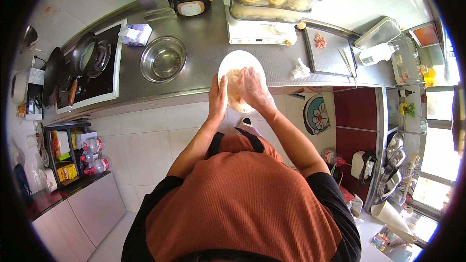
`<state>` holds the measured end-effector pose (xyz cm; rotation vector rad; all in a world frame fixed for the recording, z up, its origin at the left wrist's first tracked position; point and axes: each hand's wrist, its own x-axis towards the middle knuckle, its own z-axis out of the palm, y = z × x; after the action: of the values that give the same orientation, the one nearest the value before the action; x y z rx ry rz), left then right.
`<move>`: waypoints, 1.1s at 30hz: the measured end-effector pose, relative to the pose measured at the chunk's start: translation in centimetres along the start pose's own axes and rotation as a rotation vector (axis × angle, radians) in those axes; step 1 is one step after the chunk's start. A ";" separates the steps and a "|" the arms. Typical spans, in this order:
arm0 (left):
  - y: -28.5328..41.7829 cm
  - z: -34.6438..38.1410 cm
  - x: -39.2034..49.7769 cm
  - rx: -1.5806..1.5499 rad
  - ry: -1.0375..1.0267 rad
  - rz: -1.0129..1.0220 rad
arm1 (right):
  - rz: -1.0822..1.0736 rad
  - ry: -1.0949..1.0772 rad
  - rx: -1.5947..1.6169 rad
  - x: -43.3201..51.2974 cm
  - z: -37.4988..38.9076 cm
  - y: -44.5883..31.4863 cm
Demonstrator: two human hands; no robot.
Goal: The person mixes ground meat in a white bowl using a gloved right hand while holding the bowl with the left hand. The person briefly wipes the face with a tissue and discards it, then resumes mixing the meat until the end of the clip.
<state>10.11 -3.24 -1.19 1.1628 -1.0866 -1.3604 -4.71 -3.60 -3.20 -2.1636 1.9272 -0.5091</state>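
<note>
A white bowl or deep plate (243,56) is tilted in front of me, over the front edge of the steel counter. My left hand (218,98) grips its left rim, thumb on top. Inside lies pale, wet-looking food (233,80), perhaps sliced meat. My right hand (256,89), which seems to wear a clear plastic glove, reaches into the bowl from the right and presses against the food. Whether its fingers close on any of it is hard to see.
A steel basin (164,59) stands to the left, beside a hob with pans (85,54). Behind the bowl is a tiered food steamer (262,36). On the right lie crumpled tissue (300,69), a cutting board (329,58) with raw meat (320,40), chopsticks (347,63) and a white bottle (376,54).
</note>
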 end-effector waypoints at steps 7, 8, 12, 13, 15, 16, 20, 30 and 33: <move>-2.3 -1.0 -0.1 0.253 -0.014 0.060 | -0.179 -0.221 0.543 -1.7 3.6 1.5; -2.4 -1.3 -0.1 0.175 -0.023 -0.002 | 0.087 -0.272 1.036 -1.7 3.3 1.7; -2.5 -2.3 -0.1 -0.228 0.005 -0.253 | 0.854 -0.323 2.106 -0.6 -2.7 1.5; -2.5 -2.6 -0.1 -0.295 0.007 -0.303 | 0.854 -0.229 2.152 -0.3 -5.7 1.1; -2.2 -2.8 0.1 -0.266 -0.013 -0.310 | 0.161 -0.089 1.868 0.5 -14.0 0.1; -2.1 -2.9 0.2 -0.259 -0.006 -0.338 | 0.187 0.013 1.487 0.8 -19.4 -0.1; -1.7 -2.3 1.0 -0.259 0.020 -0.323 | -0.020 0.967 0.401 -2.2 -38.1 -1.8; -2.3 -1.3 1.7 -0.359 -0.063 -0.307 | 0.350 0.534 0.566 -2.6 -11.5 -3.9; -3.5 -1.9 1.6 -0.311 -0.024 -0.399 | 0.414 0.378 0.718 -2.7 -9.4 -0.1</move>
<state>11.53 -4.50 -5.04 1.1678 -0.6447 -1.7825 -8.47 -0.18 5.15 -1.2491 1.8704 -1.3403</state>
